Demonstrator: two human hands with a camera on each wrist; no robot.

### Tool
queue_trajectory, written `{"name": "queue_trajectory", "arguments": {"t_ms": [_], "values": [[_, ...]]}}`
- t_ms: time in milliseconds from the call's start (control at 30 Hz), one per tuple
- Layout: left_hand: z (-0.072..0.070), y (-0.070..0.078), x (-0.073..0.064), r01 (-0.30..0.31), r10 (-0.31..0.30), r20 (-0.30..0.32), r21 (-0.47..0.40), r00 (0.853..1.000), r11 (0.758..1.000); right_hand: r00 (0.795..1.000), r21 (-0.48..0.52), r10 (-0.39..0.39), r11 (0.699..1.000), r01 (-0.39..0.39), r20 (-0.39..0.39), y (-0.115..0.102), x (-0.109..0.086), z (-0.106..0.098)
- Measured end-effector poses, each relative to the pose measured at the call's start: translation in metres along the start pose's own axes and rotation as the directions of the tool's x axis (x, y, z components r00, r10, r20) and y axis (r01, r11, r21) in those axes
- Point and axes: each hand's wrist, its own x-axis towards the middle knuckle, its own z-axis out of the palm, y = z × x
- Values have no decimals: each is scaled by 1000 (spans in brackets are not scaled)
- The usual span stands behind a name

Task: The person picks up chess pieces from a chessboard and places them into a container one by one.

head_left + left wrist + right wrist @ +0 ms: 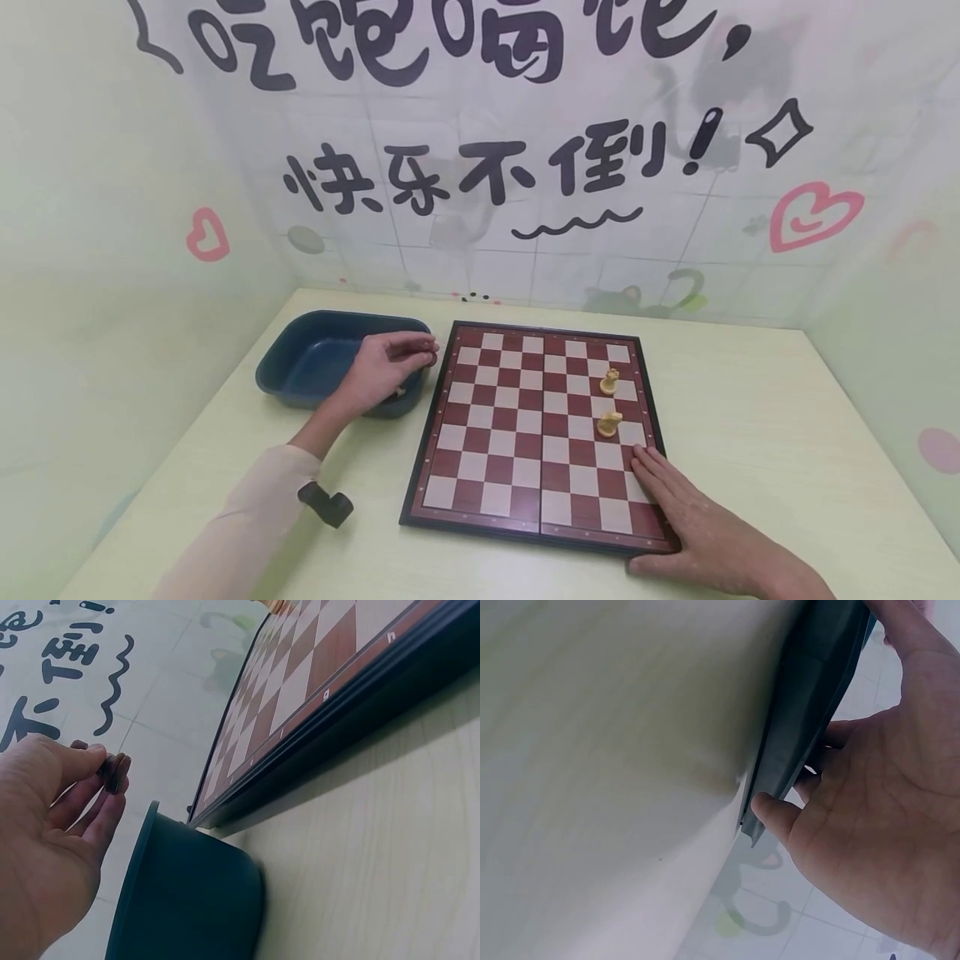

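Observation:
Above the right side of a dark blue bin [300, 392], my left hand [382, 367] pinches a dark brown chess piece [114, 772] between thumb and fingertips. The piece's shape is mostly covered by the fingers. My right hand [708, 533] lies at the near right corner of a red and white chessboard [517, 433]. Its fingers stretch straight over the board's right edge, and the thumb touches the dark side [802, 712]. On the board's right half stand a pale knight [609, 423] and, behind it, a pale piece with a crown-like top [609, 382].
A small pale piece [400, 392] shows inside the bin, under the left hand. The bin stands left of the board on a light wood table [757, 433]. Behind the table hangs a white sheet [480, 267] with black lettering. A black strap end sticks out at the left sleeve [262, 492].

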Motion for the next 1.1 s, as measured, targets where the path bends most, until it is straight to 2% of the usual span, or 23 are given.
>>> {"name": "queue_trajectory", "arguments": {"t_ms": [200,500,800,933,1100], "values": [[-7,-4,-1,-12,12,-17,8,1000,1000,1000,3,6,1000,-6,3,1,-1,1],[-20,-8,-7,20,-23,-36,-77,999,997,1000,12,5,1000,-5,-5,1,-1,1],[-32,-18,-12,21,-25,-57,-74,998,997,1000,33,16,999,-17,8,-1,-1,1],[-32,-18,-12,28,-32,-56,-73,998,997,1000,24,18,1000,-18,5,-2,0,1],[-31,-20,-12,15,-17,-74,-28,997,1000,1000,8,9,1000,-9,-7,-2,0,2]]}}
